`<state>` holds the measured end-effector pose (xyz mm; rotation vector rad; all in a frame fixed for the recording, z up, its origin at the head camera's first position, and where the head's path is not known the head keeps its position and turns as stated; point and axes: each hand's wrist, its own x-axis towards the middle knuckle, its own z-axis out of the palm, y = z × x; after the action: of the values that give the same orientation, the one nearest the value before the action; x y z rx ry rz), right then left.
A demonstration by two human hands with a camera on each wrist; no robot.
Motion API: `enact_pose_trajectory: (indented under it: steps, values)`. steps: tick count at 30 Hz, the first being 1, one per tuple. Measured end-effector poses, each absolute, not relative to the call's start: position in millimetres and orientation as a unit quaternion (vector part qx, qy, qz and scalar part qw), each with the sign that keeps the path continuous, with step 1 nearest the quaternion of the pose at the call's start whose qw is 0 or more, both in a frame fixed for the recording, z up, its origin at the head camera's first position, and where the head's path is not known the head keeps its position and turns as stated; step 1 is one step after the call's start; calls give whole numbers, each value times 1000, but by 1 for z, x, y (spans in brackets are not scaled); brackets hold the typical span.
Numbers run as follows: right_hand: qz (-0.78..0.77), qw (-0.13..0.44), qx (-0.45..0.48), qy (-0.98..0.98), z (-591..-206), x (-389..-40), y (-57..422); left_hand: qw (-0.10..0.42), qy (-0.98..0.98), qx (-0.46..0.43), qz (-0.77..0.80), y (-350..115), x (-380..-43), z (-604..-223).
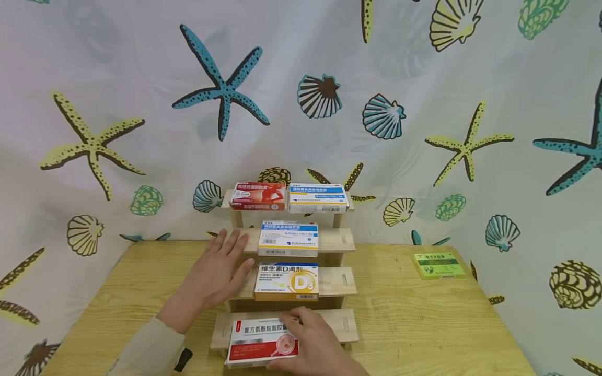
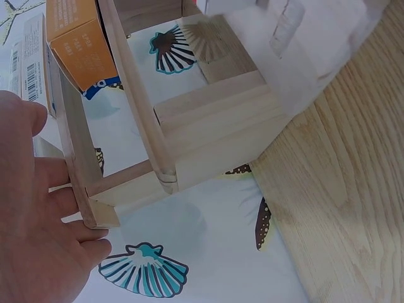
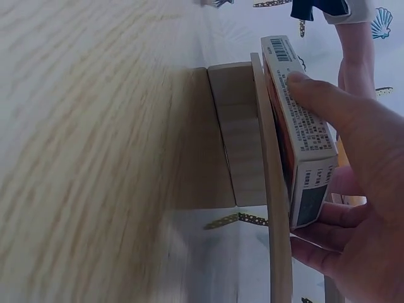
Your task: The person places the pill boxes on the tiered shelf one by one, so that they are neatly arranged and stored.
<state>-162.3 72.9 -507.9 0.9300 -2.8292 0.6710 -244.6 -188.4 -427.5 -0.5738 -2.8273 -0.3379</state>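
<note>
In the head view my right hand (image 1: 322, 347) grips the right end of a red and white medicine box (image 1: 256, 342) at the lowest step of a wooden stepped rack (image 1: 348, 324). In the right wrist view, the thumb lies on this box's barcoded side (image 3: 300, 101), with the fingers around its far side. My left hand (image 1: 213, 271) rests on the rack's left side with fairly straight fingers, left of a white and blue box (image 1: 288, 239) and a vitamin D box (image 1: 287, 282). The left wrist view shows the left fingertips touching a wooden shelf end (image 2: 101, 214).
On the rack's top step stand a red box (image 1: 257, 196) and another white and blue box (image 1: 318, 198). A yellow-green box (image 1: 438, 265) lies on the wooden table (image 1: 400, 324) to the right. Behind hangs a curtain (image 1: 291, 151) printed with shells and starfish.
</note>
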Motion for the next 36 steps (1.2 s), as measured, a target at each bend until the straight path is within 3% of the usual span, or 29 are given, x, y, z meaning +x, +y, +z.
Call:
enact_pose_trajectory:
  steps: [17, 30, 36]
  values:
    - [185, 14, 287, -940, -507, -170, 55, 118, -964, -205, -117, -189, -245, -428]
    - [165, 41, 295, -940, -508, -171, 50, 117, -965, -202, -120, -188, -245, -429]
    - [179, 14, 284, -942, -506, -170, 50, 114, -966, -200, -120, -189, -245, -429]
